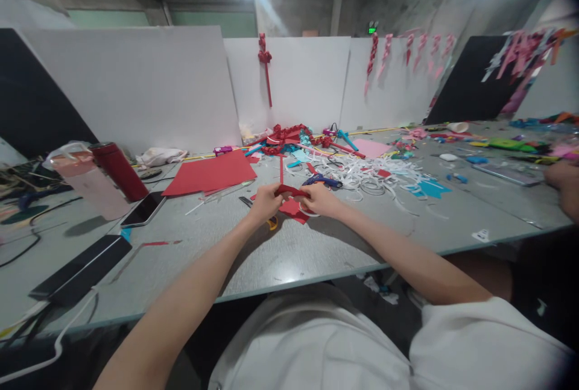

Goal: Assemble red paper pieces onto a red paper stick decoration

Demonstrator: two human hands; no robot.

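A small dark red paper piece [293,190] is stretched between my hands above the grey table. My left hand [268,200] pinches its left end, and my right hand [320,198] grips its right end. Below them lies red paper [295,211] on the tabletop. Scissors with orange handles [272,223] rest partly under my left hand. Just behind my right hand is a dark blue tool [330,181], which looks like a glue gun. Larger red sheets [210,173] lie to the left.
White paper strips [375,172] spread to the right. A phone [143,209], a black box [81,269], a red flask [118,172] and a pink bottle [90,182] stand or lie at left. Another person's hand [563,188] rests at the right edge. Red ornaments [287,137] pile at the back.
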